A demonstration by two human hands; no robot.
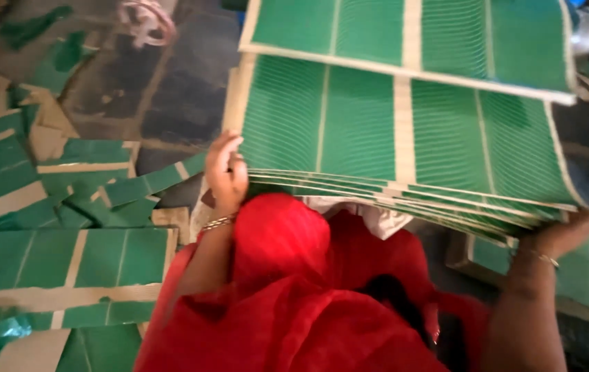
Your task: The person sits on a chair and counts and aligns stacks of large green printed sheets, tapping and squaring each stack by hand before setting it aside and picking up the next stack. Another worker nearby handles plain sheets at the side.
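The left hand (227, 172) takes the near left corner of a thick stack of green printed card sheets with cream borders (404, 138), fingers curled over the top edge and clamped on the stack; a thin metal bangle (217, 222) sits at that wrist. The right hand (564, 231) supports the same stack at its near right corner, at about four o'clock from the stack's middle, palm under the fanned edges and closed against them, with a second slim bangle (546, 259) on its wrist. The stack is held raised between both hands, its lower sheets fanned out in layers along the near edge, and one top sheet (411, 38) lies shifted toward twelve o'clock. Directly below the stack, at six o'clock, a red draped cloth garment (280, 296) fills the foreground.

At nine o'clock, loose green and cream card sheets and offcuts (67, 255) lie scattered and overlapping on the dark stone floor (170, 89). At eleven o'clock a pale pink loop-shaped object (147, 19) rests on the floor; it is too blurred to tell more. At four o'clock, under the right hand, another pile of green sheets (584, 272) lies low.
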